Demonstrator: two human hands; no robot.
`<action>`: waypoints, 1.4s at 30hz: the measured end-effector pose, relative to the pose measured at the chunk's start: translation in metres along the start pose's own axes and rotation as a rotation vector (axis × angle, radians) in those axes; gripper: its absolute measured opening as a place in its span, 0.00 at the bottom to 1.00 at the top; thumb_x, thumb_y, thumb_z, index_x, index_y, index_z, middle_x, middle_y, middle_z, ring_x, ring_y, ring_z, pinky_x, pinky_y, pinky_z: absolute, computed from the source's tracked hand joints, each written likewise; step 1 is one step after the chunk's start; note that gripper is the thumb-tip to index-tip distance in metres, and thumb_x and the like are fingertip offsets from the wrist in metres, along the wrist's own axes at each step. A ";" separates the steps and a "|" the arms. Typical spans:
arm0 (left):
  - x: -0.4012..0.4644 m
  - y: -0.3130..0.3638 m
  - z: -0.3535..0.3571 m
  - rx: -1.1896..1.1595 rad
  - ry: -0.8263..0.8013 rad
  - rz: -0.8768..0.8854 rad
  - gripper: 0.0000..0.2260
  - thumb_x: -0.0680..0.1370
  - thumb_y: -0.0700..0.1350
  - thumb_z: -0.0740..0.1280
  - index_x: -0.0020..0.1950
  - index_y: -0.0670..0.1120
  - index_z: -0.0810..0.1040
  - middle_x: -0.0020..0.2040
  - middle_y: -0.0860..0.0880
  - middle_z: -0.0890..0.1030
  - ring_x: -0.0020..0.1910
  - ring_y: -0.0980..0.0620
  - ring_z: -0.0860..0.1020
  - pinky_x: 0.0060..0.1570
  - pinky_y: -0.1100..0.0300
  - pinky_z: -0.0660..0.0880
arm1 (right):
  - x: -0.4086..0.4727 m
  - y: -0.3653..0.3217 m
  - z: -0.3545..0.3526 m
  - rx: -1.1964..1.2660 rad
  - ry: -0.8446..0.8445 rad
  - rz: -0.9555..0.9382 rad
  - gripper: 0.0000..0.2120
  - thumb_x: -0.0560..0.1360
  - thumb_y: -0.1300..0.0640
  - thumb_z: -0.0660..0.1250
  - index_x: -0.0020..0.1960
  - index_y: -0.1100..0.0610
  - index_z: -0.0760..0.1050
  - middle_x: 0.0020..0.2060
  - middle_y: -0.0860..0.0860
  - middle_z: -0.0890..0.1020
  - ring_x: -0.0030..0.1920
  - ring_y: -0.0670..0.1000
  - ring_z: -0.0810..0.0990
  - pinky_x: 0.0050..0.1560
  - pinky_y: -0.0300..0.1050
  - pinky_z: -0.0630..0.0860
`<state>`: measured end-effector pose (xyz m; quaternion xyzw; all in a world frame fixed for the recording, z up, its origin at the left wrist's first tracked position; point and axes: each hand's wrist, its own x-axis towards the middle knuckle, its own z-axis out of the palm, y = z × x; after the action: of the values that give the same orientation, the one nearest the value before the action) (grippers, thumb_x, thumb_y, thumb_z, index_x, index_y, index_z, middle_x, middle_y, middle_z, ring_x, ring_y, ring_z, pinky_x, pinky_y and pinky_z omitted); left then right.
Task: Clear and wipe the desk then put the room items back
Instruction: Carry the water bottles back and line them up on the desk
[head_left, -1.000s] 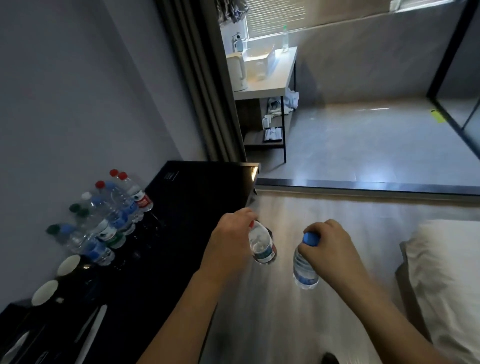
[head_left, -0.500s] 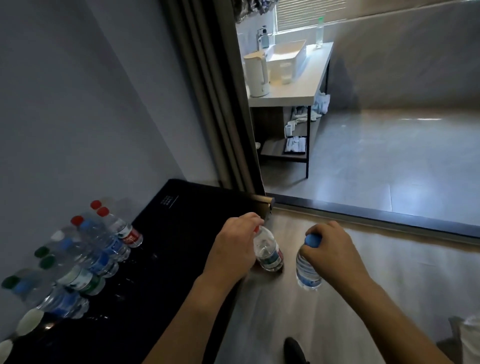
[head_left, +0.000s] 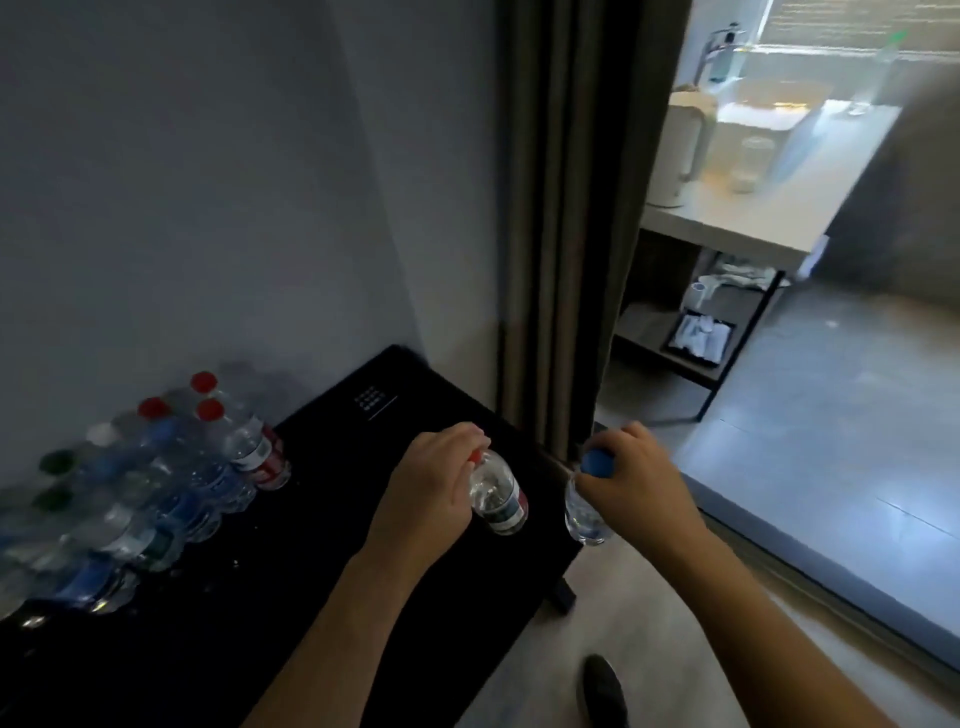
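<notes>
You hold one water bottle in each hand, and both bottles hang with the cap up and the base down. The red-capped bottle (head_left: 497, 496) has its long axis close to vertical, with the bottom leaning a little to the right and toward you; it is above the black desk (head_left: 322, 582), near the desk's right end, and I cannot tell if its base touches the top. The blue-capped bottle (head_left: 586, 506) also hangs nearly upright (its lower part is blurred), and it is just beyond the right edge of the desk, over the floor.

Your left hand (head_left: 431, 488) comes from below with the forearm going up and to the right, the back of the hand toward the camera, and the fingers curled around the neck so that only a bit of the red cap shows. Your right hand (head_left: 631, 480) reaches from the lower right, its fingers and thumb closed around the blue cap and the bottle's shoulder.

At the left of the desk, against the grey wall (head_left: 208, 208), stands a group of water bottles (head_left: 156, 478) with red, green, white and blue caps, all upright. Right of the desk hangs a dark curtain (head_left: 566, 218), and behind it a white counter (head_left: 748, 218) carries a white kettle (head_left: 680, 150).
</notes>
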<state>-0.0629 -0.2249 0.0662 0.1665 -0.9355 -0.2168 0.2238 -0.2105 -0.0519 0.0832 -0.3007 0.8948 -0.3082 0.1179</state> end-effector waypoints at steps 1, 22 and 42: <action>0.002 -0.008 0.000 0.022 0.006 -0.038 0.13 0.78 0.38 0.62 0.61 0.47 0.78 0.60 0.55 0.78 0.55 0.56 0.73 0.57 0.74 0.65 | 0.018 -0.005 0.006 -0.004 -0.050 -0.029 0.13 0.72 0.57 0.70 0.56 0.56 0.78 0.50 0.49 0.71 0.47 0.51 0.74 0.48 0.42 0.69; 0.000 -0.161 -0.042 0.180 0.155 -0.701 0.22 0.73 0.33 0.69 0.63 0.49 0.78 0.64 0.55 0.78 0.61 0.57 0.72 0.63 0.77 0.58 | 0.250 -0.194 0.214 -0.059 -0.610 -0.653 0.14 0.72 0.59 0.70 0.58 0.54 0.78 0.53 0.49 0.72 0.50 0.49 0.76 0.52 0.39 0.69; 0.022 -0.250 -0.051 0.242 0.231 -0.958 0.19 0.74 0.35 0.69 0.63 0.50 0.79 0.64 0.57 0.77 0.60 0.56 0.73 0.60 0.63 0.72 | 0.330 -0.310 0.390 -0.045 -0.789 -0.955 0.17 0.74 0.61 0.70 0.62 0.58 0.76 0.58 0.54 0.74 0.55 0.55 0.77 0.57 0.46 0.72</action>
<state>-0.0032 -0.4632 -0.0053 0.6246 -0.7416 -0.1652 0.1803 -0.1727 -0.6361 -0.0373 -0.7615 0.5568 -0.1734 0.2828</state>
